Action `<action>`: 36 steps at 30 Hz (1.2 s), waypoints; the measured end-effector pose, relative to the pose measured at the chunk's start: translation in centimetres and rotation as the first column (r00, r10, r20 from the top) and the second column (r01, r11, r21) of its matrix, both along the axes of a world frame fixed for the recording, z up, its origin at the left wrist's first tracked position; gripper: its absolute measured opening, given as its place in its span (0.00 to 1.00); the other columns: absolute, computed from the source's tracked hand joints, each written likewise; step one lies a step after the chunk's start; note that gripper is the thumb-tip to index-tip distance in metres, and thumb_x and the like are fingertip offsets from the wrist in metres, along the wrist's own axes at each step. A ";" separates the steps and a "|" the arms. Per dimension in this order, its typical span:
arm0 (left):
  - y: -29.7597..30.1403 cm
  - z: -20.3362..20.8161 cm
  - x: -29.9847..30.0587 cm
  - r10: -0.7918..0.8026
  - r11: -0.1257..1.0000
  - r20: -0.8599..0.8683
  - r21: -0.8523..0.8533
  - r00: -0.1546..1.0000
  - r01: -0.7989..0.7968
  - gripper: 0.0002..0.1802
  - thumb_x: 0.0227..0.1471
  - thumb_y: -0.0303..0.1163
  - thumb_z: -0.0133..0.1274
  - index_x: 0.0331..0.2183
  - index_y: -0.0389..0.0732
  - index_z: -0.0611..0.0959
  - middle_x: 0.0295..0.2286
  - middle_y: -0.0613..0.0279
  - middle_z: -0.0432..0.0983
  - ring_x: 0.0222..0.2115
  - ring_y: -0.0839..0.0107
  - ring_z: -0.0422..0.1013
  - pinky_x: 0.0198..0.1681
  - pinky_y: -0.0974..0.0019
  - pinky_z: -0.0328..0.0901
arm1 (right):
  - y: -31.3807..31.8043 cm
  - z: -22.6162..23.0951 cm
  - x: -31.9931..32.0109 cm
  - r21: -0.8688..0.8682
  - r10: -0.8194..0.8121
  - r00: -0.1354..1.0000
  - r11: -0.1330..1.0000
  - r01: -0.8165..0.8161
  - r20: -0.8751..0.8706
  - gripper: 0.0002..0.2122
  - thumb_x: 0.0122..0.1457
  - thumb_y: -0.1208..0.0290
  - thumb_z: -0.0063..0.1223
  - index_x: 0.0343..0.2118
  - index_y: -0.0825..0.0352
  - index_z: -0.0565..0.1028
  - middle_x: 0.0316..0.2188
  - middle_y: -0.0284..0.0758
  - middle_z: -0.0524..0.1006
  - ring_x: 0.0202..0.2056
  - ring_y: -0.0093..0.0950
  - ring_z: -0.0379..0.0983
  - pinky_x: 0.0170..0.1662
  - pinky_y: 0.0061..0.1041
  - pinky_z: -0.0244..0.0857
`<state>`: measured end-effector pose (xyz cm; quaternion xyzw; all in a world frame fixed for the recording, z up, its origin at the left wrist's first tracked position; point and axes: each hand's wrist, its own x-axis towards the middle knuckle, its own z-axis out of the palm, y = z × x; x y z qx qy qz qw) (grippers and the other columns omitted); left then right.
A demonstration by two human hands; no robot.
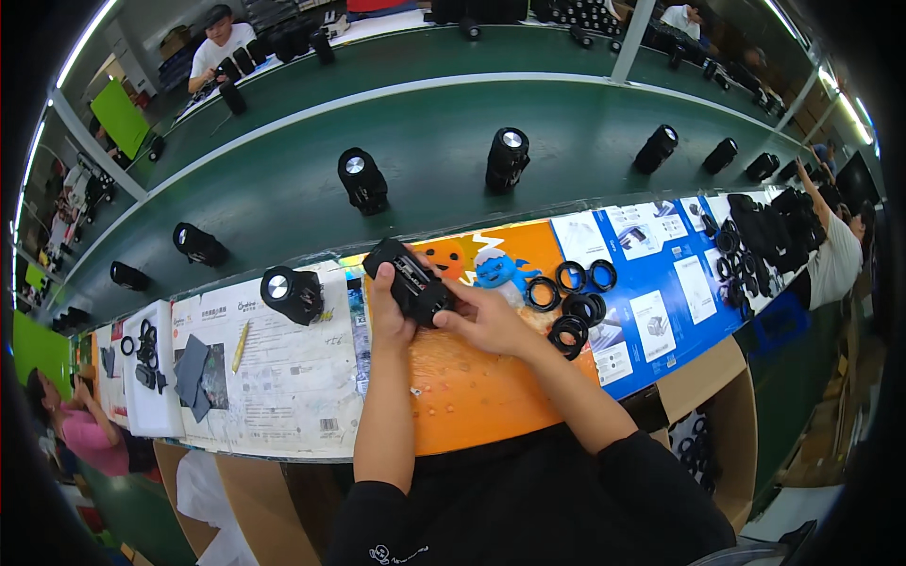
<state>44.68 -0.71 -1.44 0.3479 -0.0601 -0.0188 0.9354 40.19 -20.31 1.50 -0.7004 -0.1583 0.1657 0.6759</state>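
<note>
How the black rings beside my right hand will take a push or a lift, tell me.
Pushed, the black rings would probably slide rather than roll, since they lie flat. Where they overlap, one may drag its neighbour along. Lifted, each is likely light for its width, being open in the middle.

The held cylinder (409, 281) is above the bench (472, 415), left fingers (384, 286) at its left, right fingers (469, 307) at its right. Left of it, going outward on the bench: 1 more cylinder (294, 296), a pen (241, 346), cloth pieces (192, 370), a tray (154, 413). Right of it lie loose rings (572, 307). Behind it, a conveyor (434, 170) bears a row of cylinders (508, 162) stretching to both sides.
</note>
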 end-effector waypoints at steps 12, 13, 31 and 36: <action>0.6 2.1 -0.5 0.041 0.986 -0.009 0.164 0.999 -0.039 0.28 0.64 0.41 0.65 0.58 0.39 0.76 0.43 0.48 0.83 0.39 0.58 0.85 0.43 0.55 0.83 | -11.9 4.1 1.7 -0.697 0.319 0.626 0.429 0.575 0.712 0.10 0.65 0.72 0.67 0.48 0.63 0.86 0.51 0.43 0.84 0.54 0.47 0.79 0.55 0.39 0.75; 0.8 2.2 -0.7 0.013 0.986 -0.033 0.169 0.999 -0.007 0.28 0.64 0.40 0.63 0.60 0.38 0.76 0.44 0.48 0.83 0.40 0.58 0.85 0.43 0.56 0.83 | -11.5 4.3 1.8 -0.764 0.210 0.776 0.446 0.465 0.595 0.10 0.64 0.71 0.68 0.47 0.63 0.86 0.46 0.43 0.86 0.50 0.45 0.81 0.52 0.40 0.76; 0.6 1.9 -0.4 0.087 0.967 -0.010 0.243 0.996 -0.082 0.33 0.67 0.48 0.59 0.63 0.36 0.73 0.44 0.52 0.83 0.38 0.60 0.84 0.43 0.57 0.81 | -8.4 4.5 3.3 -0.585 0.159 0.862 0.791 0.181 0.482 0.10 0.66 0.76 0.65 0.50 0.65 0.87 0.52 0.42 0.79 0.46 0.38 0.83 0.52 0.33 0.78; 1.1 1.6 -0.4 0.100 0.961 0.009 0.259 0.995 -0.099 0.28 0.67 0.46 0.61 0.58 0.37 0.75 0.44 0.51 0.83 0.38 0.60 0.85 0.43 0.57 0.82 | -7.6 5.2 1.2 -0.598 0.159 0.975 0.800 -0.036 0.154 0.18 0.64 0.69 0.73 0.57 0.59 0.87 0.57 0.34 0.75 0.46 0.30 0.81 0.52 0.30 0.78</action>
